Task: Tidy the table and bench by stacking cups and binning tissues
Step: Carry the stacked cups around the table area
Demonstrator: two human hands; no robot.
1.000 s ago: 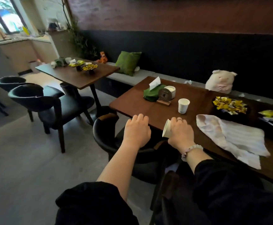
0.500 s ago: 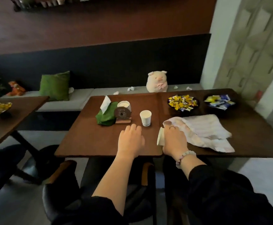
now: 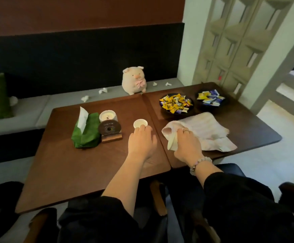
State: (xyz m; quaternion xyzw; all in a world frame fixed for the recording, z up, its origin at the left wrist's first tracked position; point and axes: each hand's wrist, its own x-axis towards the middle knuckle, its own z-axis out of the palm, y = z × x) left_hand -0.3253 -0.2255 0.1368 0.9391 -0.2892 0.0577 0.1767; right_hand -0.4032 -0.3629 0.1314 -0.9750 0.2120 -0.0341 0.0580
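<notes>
Touching standing cup (image 3: 140, 123) rim: left grip (image 3: 142, 142); holding tilted cup (image 3: 171, 143): right grip (image 3: 186, 146).

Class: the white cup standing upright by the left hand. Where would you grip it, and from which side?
Probably round the side wall of the standing cup, just below the rim, from the near side: it stands upright, mouth up, and the left hand lies on that side.
</notes>
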